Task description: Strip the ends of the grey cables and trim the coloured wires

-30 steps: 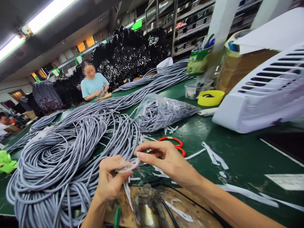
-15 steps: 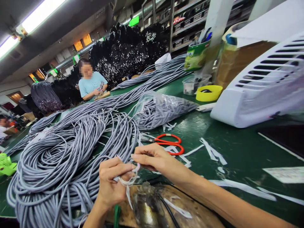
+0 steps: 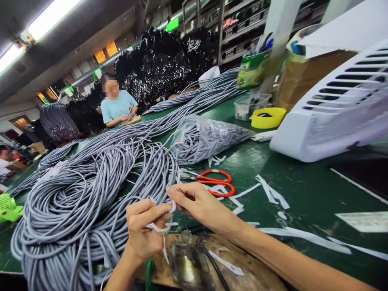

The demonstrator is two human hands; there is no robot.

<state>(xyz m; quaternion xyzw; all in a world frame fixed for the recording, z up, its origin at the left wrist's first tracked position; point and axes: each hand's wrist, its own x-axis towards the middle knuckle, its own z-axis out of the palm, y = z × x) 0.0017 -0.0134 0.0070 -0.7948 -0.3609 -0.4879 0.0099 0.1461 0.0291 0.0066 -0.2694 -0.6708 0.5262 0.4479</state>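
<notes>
My left hand (image 3: 147, 228) is closed around a looped bundle of thin white wires (image 3: 163, 229), with a pale end sticking up between thumb and forefinger. My right hand (image 3: 201, 204) is beside it, thumb and fingers pinched together at that pale end; whatever they grip is too small to make out. Below both hands is a worn wooden board (image 3: 251, 264) carrying a metal piece wrapped in clear film (image 3: 189, 262). Coiled grey cables (image 3: 75, 202) heap up to the left of my hands. Red-handled scissors (image 3: 216, 184) lie just beyond my right hand.
A clear bag of short grey pieces (image 3: 209, 139) lies behind the scissors. White strips (image 3: 303, 236) are scattered over the green table (image 3: 306, 190). To the right stand a yellow ring-shaped holder (image 3: 268, 118) and a white slatted casing (image 3: 330, 105). A co-worker (image 3: 119, 105) sits across.
My right hand has shifted slightly left and up, its fingers still pinched by the pale end. My left hand keeps its hold on the white wires, nearly in place.
</notes>
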